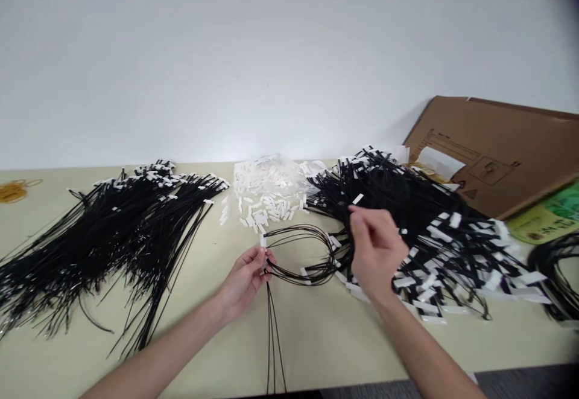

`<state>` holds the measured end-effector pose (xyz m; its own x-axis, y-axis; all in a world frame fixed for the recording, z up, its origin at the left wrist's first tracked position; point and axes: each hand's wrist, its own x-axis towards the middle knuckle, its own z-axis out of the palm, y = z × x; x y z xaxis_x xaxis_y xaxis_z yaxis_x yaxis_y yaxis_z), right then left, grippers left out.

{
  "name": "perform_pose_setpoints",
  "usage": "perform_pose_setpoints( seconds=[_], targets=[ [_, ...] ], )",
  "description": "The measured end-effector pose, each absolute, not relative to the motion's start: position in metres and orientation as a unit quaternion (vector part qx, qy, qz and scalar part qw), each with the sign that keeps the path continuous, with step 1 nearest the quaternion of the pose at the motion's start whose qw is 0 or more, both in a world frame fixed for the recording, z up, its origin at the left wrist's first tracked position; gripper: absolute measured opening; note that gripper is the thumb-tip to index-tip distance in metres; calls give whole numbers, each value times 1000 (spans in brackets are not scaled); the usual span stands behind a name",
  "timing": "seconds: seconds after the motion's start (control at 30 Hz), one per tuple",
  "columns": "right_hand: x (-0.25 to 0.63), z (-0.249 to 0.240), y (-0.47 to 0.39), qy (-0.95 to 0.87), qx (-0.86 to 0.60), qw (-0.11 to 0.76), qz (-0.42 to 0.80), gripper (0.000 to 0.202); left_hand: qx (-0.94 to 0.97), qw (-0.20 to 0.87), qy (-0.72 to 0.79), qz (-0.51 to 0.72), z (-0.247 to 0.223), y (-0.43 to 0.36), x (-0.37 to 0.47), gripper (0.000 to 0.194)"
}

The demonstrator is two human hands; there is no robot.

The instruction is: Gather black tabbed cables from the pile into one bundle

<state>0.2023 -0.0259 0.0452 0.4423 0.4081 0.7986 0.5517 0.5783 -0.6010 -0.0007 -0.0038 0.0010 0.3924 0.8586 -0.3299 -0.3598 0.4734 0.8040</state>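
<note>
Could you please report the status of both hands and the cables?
Left hand holding looped black cables. Right hand at right cable pile, grip unclear. Pile crowding the loop's right side.

1. I could read no word or number for certain.
2. On the brown cardboard [520,145], I saw printed lines [446,142], a framed drawing [491,169] and a small triangular sign [470,194], their wording too small for me.
3. On the green-and-yellow packet [525,223], I noticed dark lettering [549,229], too blurred to read.
4. On the clear plastic bag [283,175], I saw faint bluish print [266,159], likewise illegible.
</note>
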Motion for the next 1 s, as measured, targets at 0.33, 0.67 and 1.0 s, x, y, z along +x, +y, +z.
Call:
perform_pose_setpoints(
  seconds=[0.33, 0.67, 1.0],
  targets=[
    [168, 7, -33, -804, -376, 441, -130, 17, 375, 771, 349, 378, 7, -11, 1, 16],
    [168, 5, -34, -802, -374, 452, -114, 16, 391, 772, 344, 365, 5, -9, 1, 15],
    [168, 6, -33, -806, -378, 441, -111, 13, 399, 770, 345, 360, 4, -8, 2, 16]
  ],
)
